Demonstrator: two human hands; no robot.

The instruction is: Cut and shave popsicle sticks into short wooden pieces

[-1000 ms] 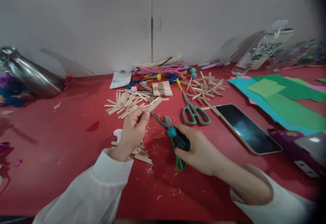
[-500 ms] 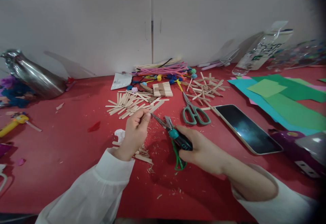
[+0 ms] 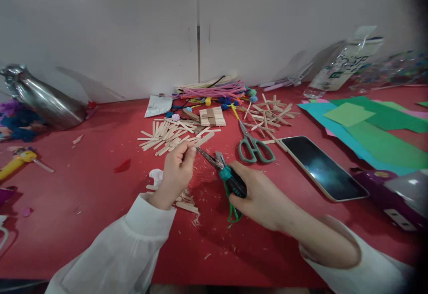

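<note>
My right hand [image 3: 250, 191] is wrapped around the black and teal handles of a pair of pliers [image 3: 231, 180] with a long, narrow metal nose and a green cord or strap below. The nose points left to the fingertips of my left hand [image 3: 179, 167]. There, my left thumb and index finger are pinched together at the pliers' tip; whatever small thing they grip is hidden. Just beyond that hand lies a loose pile of wooden craft sticks [image 3: 163, 135]. Wood shavings and short stick pieces [image 3: 187, 205] lie beneath my left wrist, beside a crumpled white scrap [image 3: 155, 177].
Grey-green scissors [image 3: 256, 147] and a phone [image 3: 324, 167] lie to the right, with coloured paper [image 3: 384, 138] behind. A clear bottle [image 3: 341, 64] leans at the back right. Pipe cleaners [image 3: 214, 90] lie along the wall. A metal jug [image 3: 53, 97] stands at left.
The view has shifted very slightly. My right hand and the pliers have moved a little to the left; my left hand keeps its pinch at the tip.
</note>
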